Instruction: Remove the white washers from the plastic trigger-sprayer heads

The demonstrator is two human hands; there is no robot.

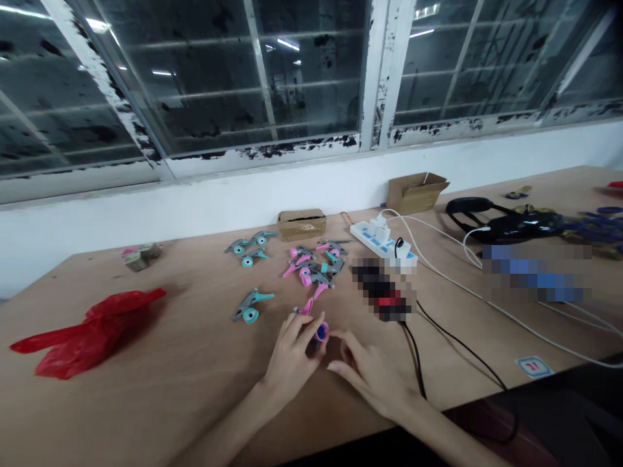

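Left hand (291,351) pinches pink part (323,332) over surface (189,363); right hand (374,375) alongside, thumb and forefinger apart, contact unclear.

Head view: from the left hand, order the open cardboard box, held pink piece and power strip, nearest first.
1. Pink piece, held in the left hand.
2. Power strip, ahead and right.
3. Open cardboard box, also right, farther back.

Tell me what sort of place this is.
Probably a workshop or assembly room: grey-and-teal plastic trigger-shaped parts and similar grey-and-pink plastic parts lie on a long brown wooden table, beside a white plastic power strip.
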